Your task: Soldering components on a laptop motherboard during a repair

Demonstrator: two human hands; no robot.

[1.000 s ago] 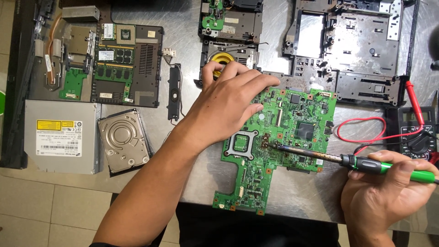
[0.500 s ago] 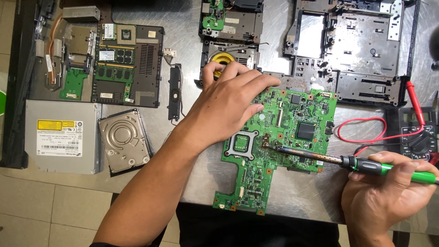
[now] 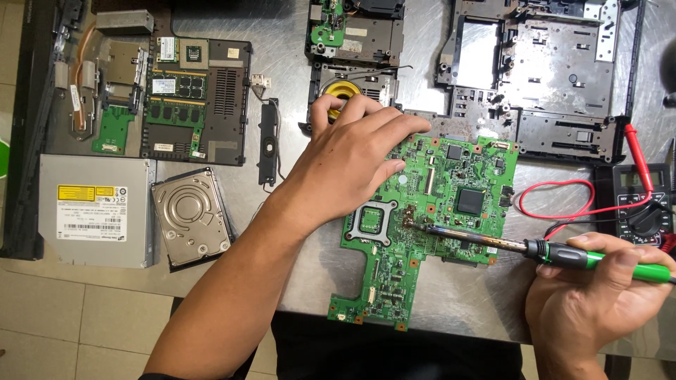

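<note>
On the steel bench, centre: green motherboard [image 3: 436, 211] lying flat, component side up; lower tab reaches nr the bench's front edge.
L hand: left hand [image 3: 352, 158] palm down on the board's upper-left corner, fingers curled, pressing it flat; grips nothing I can make out. Covers that corner + part of the yellow solder spool [image 3: 343, 89] behind it.
R hand: right hand [image 3: 588, 302] closed round the green handle of the soldering iron [image 3: 556, 252]; tip touches the board just right of the empty CPU socket [image 3: 373, 222]. Handle end cut off at frame's right edge.
Joint: too small to tell what the tip sits on.
Right edge: multimeter [image 3: 641, 204] partly out of frame, red lead [image 3: 563, 204] looped beside the board.
Left: hard drive [image 3: 190, 217], optical drive [image 3: 95, 211].
Top: laptop chassis [image 3: 542, 70], top cropped.
</note>
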